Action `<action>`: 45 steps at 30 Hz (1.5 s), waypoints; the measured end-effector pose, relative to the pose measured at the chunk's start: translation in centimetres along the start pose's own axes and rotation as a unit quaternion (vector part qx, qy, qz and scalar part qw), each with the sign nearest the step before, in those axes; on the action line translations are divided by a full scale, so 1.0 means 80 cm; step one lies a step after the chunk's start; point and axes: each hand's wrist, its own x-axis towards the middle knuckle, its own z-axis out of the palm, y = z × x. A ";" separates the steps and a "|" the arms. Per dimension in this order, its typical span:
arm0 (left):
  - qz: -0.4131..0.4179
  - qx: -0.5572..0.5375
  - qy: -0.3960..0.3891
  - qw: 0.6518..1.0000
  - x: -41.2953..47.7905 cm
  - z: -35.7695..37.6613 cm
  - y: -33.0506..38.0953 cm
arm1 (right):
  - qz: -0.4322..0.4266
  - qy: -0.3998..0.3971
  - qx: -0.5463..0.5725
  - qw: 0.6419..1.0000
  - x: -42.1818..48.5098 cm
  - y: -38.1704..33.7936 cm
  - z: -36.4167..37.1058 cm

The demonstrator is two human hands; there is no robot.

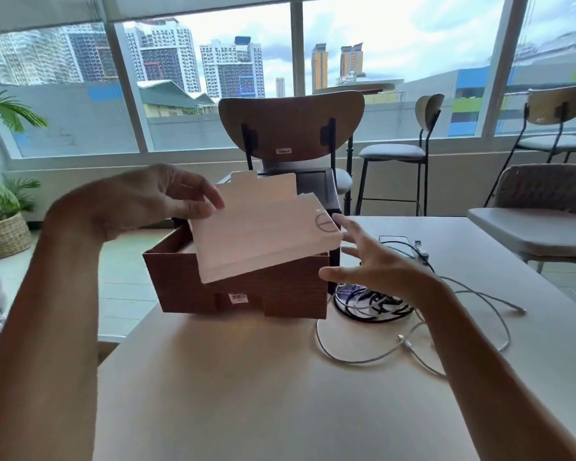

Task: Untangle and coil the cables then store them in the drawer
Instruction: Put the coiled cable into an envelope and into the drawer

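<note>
Cables (pixel 376 306) lie tangled on the table (pixel 246 377) beside the drawer (pixel 280 287). Left hand (pixel 153 197) pinches the tilted panel (pixel 263 237); right hand (pixel 376 261) spreads open beside it.

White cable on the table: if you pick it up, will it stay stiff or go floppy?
Probably floppy: the white cable lies in loose curves on the table, so it should droop from a hand. It is likely light, since it looks thin. It may snag, because one end seems to run into the tangle of black and white cables.
</note>
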 end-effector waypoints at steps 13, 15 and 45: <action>-0.053 -0.025 -0.162 0.985 -0.014 0.108 -0.152 | 0.058 0.078 0.157 0.983 -0.026 0.040 0.040; -0.059 -0.018 -0.139 0.988 -0.011 0.123 -0.162 | 0.058 0.089 0.148 0.983 -0.026 0.040 0.048; -0.045 0.140 0.476 0.867 0.071 0.170 -0.217 | 0.127 0.233 0.266 0.927 0.109 0.065 0.054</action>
